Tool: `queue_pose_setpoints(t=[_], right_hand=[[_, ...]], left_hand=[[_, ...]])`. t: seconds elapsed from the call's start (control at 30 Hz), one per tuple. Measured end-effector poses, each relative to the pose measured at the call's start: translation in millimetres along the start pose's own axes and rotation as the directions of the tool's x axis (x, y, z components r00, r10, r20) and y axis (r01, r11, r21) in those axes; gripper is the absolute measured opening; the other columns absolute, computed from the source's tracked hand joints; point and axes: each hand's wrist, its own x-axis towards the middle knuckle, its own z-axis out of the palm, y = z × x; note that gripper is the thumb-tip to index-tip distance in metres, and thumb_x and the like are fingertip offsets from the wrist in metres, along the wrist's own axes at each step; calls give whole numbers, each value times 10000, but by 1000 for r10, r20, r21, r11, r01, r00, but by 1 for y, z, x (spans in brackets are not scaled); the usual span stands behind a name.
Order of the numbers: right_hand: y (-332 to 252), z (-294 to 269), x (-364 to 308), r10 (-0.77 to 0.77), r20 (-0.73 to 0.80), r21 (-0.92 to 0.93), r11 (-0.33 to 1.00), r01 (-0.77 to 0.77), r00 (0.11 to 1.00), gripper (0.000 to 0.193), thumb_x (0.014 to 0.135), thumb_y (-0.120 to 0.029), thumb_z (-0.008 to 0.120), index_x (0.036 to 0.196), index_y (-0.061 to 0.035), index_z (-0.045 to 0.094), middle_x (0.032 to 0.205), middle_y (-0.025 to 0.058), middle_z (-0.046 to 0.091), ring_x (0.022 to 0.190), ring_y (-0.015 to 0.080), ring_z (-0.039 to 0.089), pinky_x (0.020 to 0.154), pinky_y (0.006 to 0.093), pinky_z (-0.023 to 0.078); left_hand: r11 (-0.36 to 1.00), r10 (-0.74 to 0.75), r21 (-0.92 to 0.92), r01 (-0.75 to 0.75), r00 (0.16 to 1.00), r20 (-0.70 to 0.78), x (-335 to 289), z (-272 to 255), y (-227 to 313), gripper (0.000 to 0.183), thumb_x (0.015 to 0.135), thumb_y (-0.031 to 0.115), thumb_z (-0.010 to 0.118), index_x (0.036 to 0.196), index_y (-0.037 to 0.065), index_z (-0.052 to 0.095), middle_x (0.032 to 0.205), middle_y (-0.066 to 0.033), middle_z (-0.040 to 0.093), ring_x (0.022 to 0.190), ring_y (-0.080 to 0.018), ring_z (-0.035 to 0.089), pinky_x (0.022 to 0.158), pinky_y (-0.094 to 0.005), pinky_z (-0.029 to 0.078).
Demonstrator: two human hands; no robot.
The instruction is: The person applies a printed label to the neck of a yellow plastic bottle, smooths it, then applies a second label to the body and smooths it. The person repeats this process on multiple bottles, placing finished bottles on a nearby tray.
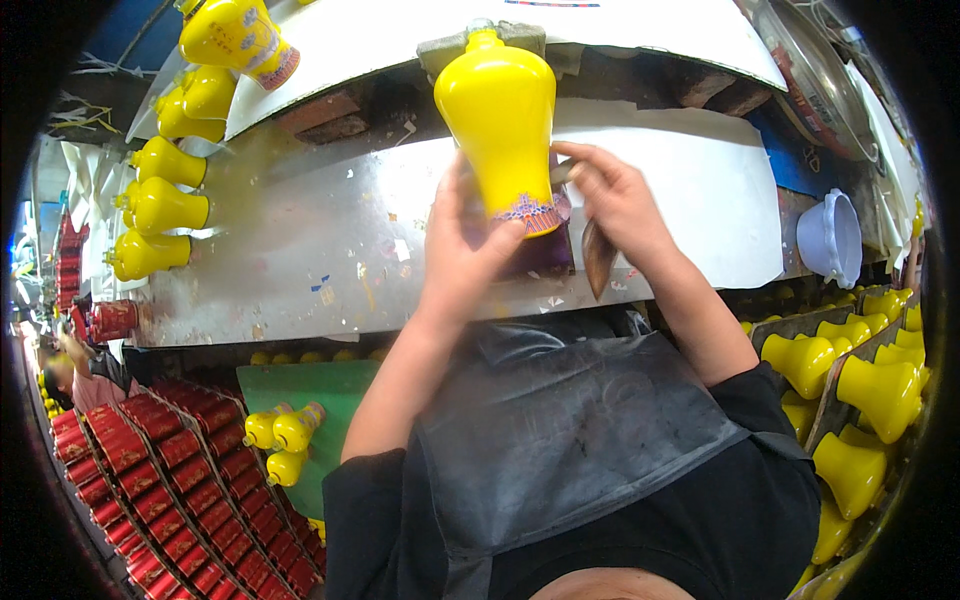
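A glossy yellow vase (497, 110) lies in front of me, its narrow neck pointing away and resting at a grey padded block (436, 55). Around its near end runs a blue and red patterned band (530, 214). My left hand (468, 240) is closed around the vase's lower left side, thumb by the band. At the lower right side, my right hand (622, 200) grips a tool with a brown, tapering wooden handle (598, 262). The tool's other end is mostly hidden by my fingers, close to the vase. Something dark purple (545, 256) lies under the vase's near end.
Several yellow vases (168, 205) lie along the table's (300, 240) left end. One decorated vase (235, 40) is on the white raised board (350, 35). A pale blue bucket (830, 238) stands at right. Racks of yellow vases (880, 395) and red pieces (190, 490) flank me.
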Motion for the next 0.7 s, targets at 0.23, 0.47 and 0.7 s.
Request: queue_pose_setpoints(t=[0.23, 0.47, 0.7], right_hand=[[-24, -14, -10, -230, 101, 186, 960, 208, 968, 262, 928, -107, 722, 1169, -43, 641, 1072, 106, 690, 971, 167, 690, 867, 306, 583], [-51, 6, -18, -717, 87, -599, 517, 611, 692, 318, 878, -2, 749, 1188, -47, 693, 1016, 108, 748, 886, 246, 753, 770, 314, 602], [-62, 14, -33, -647, 269, -756, 318, 573, 714, 399, 847, -115, 752, 1220, -50, 628, 795, 112, 612, 669, 270, 683, 589, 370, 558]], left_hand=[[990, 57, 124, -63, 997, 57, 1, -2, -4, 952, 883, 221, 730, 1653, 112, 182, 1453, -208, 493, 1343, -284, 498, 1147, -414, 379], [995, 24, -93, -18, 997, 71, 1, -4, -1, 839, 859, 159, 701, 1590, -6, 324, 1533, -170, 461, 1420, -272, 460, 1195, -415, 346], [996, 65, 62, -65, 998, 4, -4, -5, 2, 820, 890, 163, 663, 1621, 82, 300, 1489, -184, 489, 1388, -296, 473, 1193, -411, 337]])
